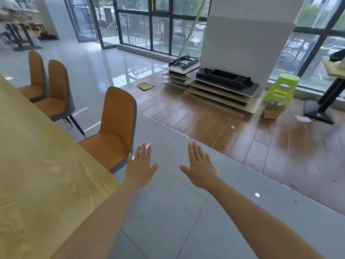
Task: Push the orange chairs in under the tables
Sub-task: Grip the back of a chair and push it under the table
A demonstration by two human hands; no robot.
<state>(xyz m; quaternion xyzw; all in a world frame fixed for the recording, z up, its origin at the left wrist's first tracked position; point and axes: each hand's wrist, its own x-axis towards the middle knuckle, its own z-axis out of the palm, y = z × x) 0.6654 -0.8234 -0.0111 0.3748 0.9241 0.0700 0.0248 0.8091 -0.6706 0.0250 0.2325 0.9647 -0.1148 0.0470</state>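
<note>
Hands first: your left hand (141, 166) and right hand (200, 170) are both released, fingers straight and spread, palms down, holding nothing. They hover over the grey floor (168, 212), well apart from each other. The left hand's little finger lies close to the seat edge of the nearest orange chair (115, 116); whether it touches I can't tell from this angle, probably not.

Step, as I read it: approach, before any push on this chair. No contact made yet.

Chair position: it stands at the long edge of the bench (33, 165). The seat front is hidden by the bench top, so it's partly under, with most of the seat and the whole backrest out.

Orientation: seat faces the bench, back shell faces the open room. Backrest is upright, long axis vertical. The seat's front-to-back axis runs roughly square to the bench edge.

Next move calls for: hands onto the top or rear of the backrest, then a push along that seat axis toward the bench. Keep the push level so the legs slide and don't tip.

Farther along the same edge, a second chair (57, 90) and a third chair (35, 71) face the same way; both look out too.
</note>
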